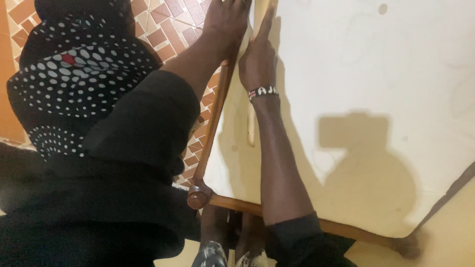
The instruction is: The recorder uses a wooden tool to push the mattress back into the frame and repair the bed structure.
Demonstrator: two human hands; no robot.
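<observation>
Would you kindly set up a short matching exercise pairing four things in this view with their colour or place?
Things:
1. left hand
2. right hand
3. wooden frame
4. mattress

Descriptions:
A. pale cream, with a shadow cast across it
B. brown rail ending in a round knob at the corner
C. wears a black-and-white beaded band at the wrist
D. on the top end of the rail, at the picture's upper edge

Pairs: 1-D, 2-C, 3-B, 4-A
</observation>
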